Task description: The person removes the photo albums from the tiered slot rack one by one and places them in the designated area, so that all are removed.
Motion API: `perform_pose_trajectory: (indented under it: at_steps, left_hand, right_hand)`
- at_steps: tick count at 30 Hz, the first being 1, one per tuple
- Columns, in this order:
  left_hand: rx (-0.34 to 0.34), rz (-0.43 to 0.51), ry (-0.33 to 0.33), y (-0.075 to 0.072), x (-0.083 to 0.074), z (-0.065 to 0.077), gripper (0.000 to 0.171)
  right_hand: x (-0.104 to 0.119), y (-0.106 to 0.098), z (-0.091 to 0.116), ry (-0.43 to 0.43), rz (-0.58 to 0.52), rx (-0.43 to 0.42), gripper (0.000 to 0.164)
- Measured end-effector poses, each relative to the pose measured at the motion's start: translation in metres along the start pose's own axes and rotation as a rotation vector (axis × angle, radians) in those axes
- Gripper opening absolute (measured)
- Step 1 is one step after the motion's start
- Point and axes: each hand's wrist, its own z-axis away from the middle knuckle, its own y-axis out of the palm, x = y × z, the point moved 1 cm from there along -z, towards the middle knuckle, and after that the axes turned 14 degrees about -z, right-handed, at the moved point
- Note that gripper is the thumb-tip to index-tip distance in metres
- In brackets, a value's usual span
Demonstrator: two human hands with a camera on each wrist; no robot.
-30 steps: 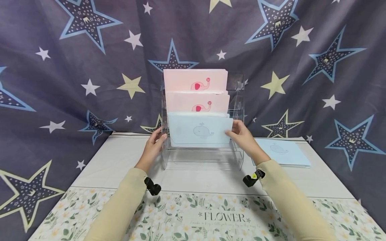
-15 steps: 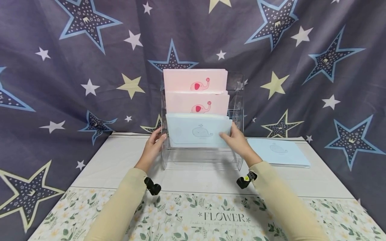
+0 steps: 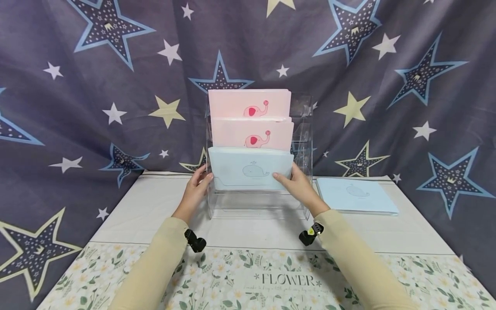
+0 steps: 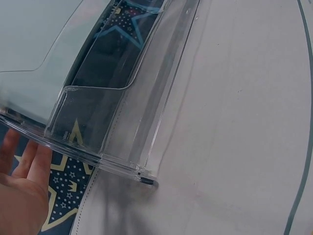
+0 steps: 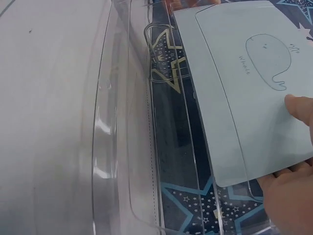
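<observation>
A clear acrylic tiered rack (image 3: 259,200) stands on the table, holding pink elephant-printed notebooks (image 3: 232,131) in its upper tiers. Below them, a light blue whale-printed notebook (image 3: 232,168) sits behind a clear front lip. My right hand (image 3: 304,189) pinches its right edge, thumb on the cover and fingers behind. In the right wrist view, the whale cover (image 5: 244,122) lies partly behind the lip, with a gap beside it. My left hand (image 3: 195,191) holds the rack's left side; in the left wrist view, its fingers (image 4: 36,166) rest against the clear side panel.
Right of the rack, more light blue whale-printed notebooks (image 3: 356,198) lie flat on the white tabletop. A floral cloth (image 3: 217,275) covers the near part of the table. A star-patterned curtain (image 3: 162,142) hangs close behind.
My right hand has slid left, moving the blue whale notebook left within its tier toward the rack's left side. My left hand has stayed in place.
</observation>
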Motion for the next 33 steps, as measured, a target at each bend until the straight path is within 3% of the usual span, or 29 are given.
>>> perform_pose_trajectory:
  at_steps: [10, 25, 33]
  left_hand:
    - [-0.028, -0.015, 0.005, 0.005, 0.028, -0.018, 0.056]
    - [-0.047, -0.056, 0.009, 0.003, 0.028, -0.016, 0.057]
    - [-0.040, -0.058, 0.012, 0.004, 0.030, -0.018, 0.059]
  right_hand:
    - [-0.006, 0.005, -0.006, 0.041, -0.111, -0.004, 0.058]
    - [-0.003, 0.006, -0.010, 0.101, -0.231, 0.079, 0.050]
    - [-0.005, 0.008, -0.009, 0.099, -0.251, 0.059, 0.052]
